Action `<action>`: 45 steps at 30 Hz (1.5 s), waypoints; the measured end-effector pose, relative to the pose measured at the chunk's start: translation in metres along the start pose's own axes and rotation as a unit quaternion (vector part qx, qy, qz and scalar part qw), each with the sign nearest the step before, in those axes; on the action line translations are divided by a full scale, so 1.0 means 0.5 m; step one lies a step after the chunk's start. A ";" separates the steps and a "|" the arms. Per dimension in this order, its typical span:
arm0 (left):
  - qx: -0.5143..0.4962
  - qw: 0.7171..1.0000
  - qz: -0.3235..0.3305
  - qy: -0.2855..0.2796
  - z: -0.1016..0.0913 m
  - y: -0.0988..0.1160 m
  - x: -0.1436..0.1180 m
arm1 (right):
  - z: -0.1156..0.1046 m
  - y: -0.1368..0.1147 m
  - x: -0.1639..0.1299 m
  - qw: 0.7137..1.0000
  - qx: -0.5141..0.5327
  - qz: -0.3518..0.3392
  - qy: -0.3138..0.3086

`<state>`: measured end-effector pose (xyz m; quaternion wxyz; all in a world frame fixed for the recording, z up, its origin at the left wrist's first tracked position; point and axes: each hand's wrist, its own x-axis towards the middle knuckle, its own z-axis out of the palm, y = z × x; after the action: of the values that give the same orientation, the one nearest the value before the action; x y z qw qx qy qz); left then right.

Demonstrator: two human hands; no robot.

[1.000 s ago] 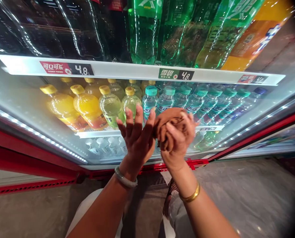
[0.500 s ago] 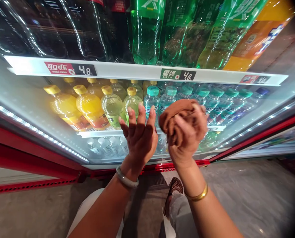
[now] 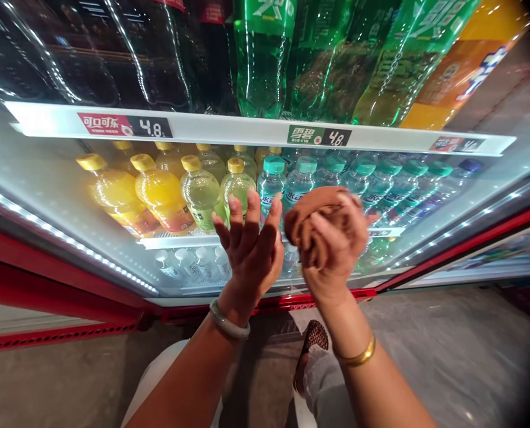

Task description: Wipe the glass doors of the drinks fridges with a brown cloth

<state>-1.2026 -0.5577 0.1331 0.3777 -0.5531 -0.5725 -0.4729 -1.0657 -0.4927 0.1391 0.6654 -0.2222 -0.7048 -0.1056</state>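
Observation:
My left hand (image 3: 252, 249) is raised with its fingers spread and nothing in it, in front of the green-tinted drink bottles (image 3: 201, 189). Bunched in my right hand (image 3: 343, 249) is a brown cloth (image 3: 309, 217), held in front of the bottles with turquoise caps (image 3: 304, 172). The two hands are apart, side by side. Both seem to hover short of the bottles, touching none that I can see. The cloth and right hand hide part of the turquoise-capped row.
A white shelf edge (image 3: 229, 132) with price tags crosses above my hands, carrying large cola bottles (image 3: 153, 65) and green soda bottles (image 3: 262, 65). Yellow juice bottles (image 3: 162, 187) stand at left. Below is a lower shelf edge (image 3: 180, 241) with small white-capped bottles (image 3: 187, 261). A red frame (image 3: 60, 261) borders the cooler.
My right hand and the cloth have dipped very slightly. The left hand keeps nearly the same place and pose, and the bottles have not moved.

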 end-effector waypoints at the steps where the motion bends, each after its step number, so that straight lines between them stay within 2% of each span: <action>1: 0.004 1.000 0.002 0.002 0.000 -0.001 0.000 | -0.013 0.026 0.010 1.000 -0.010 0.015 0.026; 4: 0.017 1.000 0.009 0.010 0.000 0.002 0.002 | -0.045 0.082 0.018 0.990 -0.058 0.095 0.089; 6: 0.015 1.000 0.005 0.009 -0.001 0.008 0.005 | -0.045 0.076 0.007 0.983 -0.074 0.136 0.100; 8: 0.001 1.000 -0.010 -0.001 -0.001 0.018 0.007 | -0.029 0.039 -0.009 0.987 -0.065 0.123 0.078; 10: -0.012 1.000 -0.013 -0.006 0.002 0.029 0.006 | -0.008 0.000 -0.018 0.997 -0.044 0.065 0.027; 13: -0.019 1.000 0.002 -0.012 0.010 0.043 0.004 | 0.000 -0.007 -0.009 1.000 -0.016 0.002 -0.010; 17: -0.016 1.000 -0.008 -0.019 0.014 0.053 0.008 | -0.038 0.064 0.008 0.994 -0.039 0.070 0.069; 19: -0.008 1.000 -0.006 -0.009 0.014 0.057 0.013 | -0.050 0.080 0.003 0.989 -0.057 0.102 0.093; 22: -0.002 1.000 0.014 0.005 0.014 0.063 0.019 | -0.043 0.048 -0.015 0.990 -0.058 0.113 0.066; 24: -0.021 1.000 0.020 -0.004 0.017 0.067 0.019 | -0.030 0.018 -0.019 0.995 -0.042 0.083 0.017; 26: -0.047 0.999 0.014 -0.022 0.020 0.071 0.017 | -0.027 0.009 -0.011 0.999 -0.028 0.035 -0.019; 28: -0.052 0.998 0.011 -0.028 0.023 0.075 0.014 | -0.040 0.034 0.003 0.999 -0.032 0.018 -0.010; 29: -0.046 0.999 0.013 -0.027 0.024 0.076 0.013 | -0.051 0.056 0.009 0.998 -0.044 0.033 0.012; 31: -0.034 0.999 0.020 -0.026 0.026 0.078 0.013 | -0.073 0.101 0.013 0.991 -0.079 0.088 0.064; 33: -0.043 0.998 0.023 -0.030 0.026 0.079 0.012 | -0.084 0.125 0.004 0.978 -0.112 0.148 0.096; 36: -0.069 0.997 0.021 -0.038 0.028 0.082 0.009 | -0.072 0.092 -0.019 0.974 -0.116 0.174 0.088; 40: -0.091 0.994 0.011 -0.064 0.034 0.087 0.004 | -0.040 0.020 -0.021 0.993 -0.067 0.093 -0.008; 42: -0.099 0.992 0.003 -0.073 0.037 0.090 0.003 | -0.042 0.028 -0.007 0.994 -0.070 0.082 -0.026; 45: -0.094 0.992 0.005 -0.083 0.042 0.094 0.004 | -0.064 0.084 0.007 0.986 -0.109 0.120 0.040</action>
<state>-1.1546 -0.5399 0.1354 0.2777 -0.6266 -0.5521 -0.4749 -1.0183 -0.4695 0.1395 0.6727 -0.3720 -0.6301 -0.1099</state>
